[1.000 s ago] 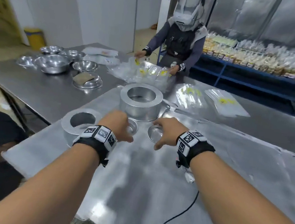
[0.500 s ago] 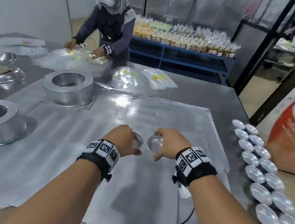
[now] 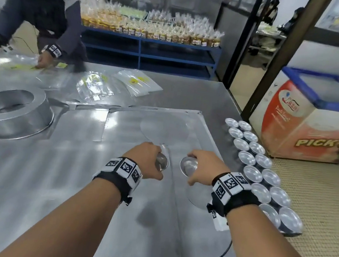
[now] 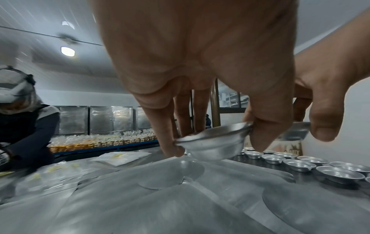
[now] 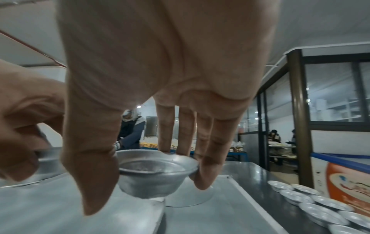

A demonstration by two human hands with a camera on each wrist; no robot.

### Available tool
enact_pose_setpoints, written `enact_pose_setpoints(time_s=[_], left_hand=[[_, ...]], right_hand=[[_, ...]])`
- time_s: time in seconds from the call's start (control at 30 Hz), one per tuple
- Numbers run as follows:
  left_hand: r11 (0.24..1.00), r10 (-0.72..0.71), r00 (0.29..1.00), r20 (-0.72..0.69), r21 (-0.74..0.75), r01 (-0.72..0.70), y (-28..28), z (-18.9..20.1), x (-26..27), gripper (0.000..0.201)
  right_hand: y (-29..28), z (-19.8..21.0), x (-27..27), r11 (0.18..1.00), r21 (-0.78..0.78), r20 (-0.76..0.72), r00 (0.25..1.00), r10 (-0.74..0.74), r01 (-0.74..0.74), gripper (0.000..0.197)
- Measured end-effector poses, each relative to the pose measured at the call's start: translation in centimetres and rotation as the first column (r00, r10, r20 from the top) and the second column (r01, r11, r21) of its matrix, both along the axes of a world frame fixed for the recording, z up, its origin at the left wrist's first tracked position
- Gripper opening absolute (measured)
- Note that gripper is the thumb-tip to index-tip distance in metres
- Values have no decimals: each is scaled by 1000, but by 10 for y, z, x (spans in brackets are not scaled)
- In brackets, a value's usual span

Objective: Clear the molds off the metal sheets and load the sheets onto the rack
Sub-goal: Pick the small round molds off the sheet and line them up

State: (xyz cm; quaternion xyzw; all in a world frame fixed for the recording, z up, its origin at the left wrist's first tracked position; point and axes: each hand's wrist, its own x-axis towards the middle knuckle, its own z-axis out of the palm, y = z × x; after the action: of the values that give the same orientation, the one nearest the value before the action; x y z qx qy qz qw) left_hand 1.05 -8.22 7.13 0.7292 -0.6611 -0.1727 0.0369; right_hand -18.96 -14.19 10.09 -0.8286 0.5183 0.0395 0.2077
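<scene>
Steel table (image 3: 190, 92) under my feed: each hand pinches one small mold by its rim just above the metal sheet (image 3: 72, 180), left hand (image 3: 147, 159) and right hand (image 3: 204, 168) side by side, while only the head view shows two rows of molds (image 3: 261, 171) at right.

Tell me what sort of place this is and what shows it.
Most likely a small bakery or snack-making workshop. A blue shelf of bagged goods lines the back wall, rows of small metal molds sit along the steel table, and another worker sorts clear packaging bags. A chest freezer stands nearby.
</scene>
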Motion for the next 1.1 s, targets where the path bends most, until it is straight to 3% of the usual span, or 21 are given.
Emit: enact_pose_setpoints(time_s=[0.2,0.37,0.6,0.73,0.93,1.1], left_hand=[[996,-85,995,-43,-11,85,-48,13,-24,45],[994,-110,994,-15,-17,110,-114,17,-58,44],[985,-168,983,78,42,165,-262,7,-116,43],[979,-203,975,92,-17,205,-350,-9,-144,62],[990,-113,993,-47,-86,108,-451,-36,-162,62],[996,-9,987,-160,-87,-5,-522,-63,-168,59]], right_hand=[[-41,6,-32,997,-19,-14,997,-78,77,84],[-106,8,-57,998,-17,-47,997,-68,67,84],[-244,4,-106,995,-20,-80,992,-94,93,76],[-333,-3,-128,995,-29,-89,991,-97,95,73],[-450,-25,-152,993,-10,-72,990,-119,118,83],[-523,-53,-153,992,3,-65,990,-129,129,76]])
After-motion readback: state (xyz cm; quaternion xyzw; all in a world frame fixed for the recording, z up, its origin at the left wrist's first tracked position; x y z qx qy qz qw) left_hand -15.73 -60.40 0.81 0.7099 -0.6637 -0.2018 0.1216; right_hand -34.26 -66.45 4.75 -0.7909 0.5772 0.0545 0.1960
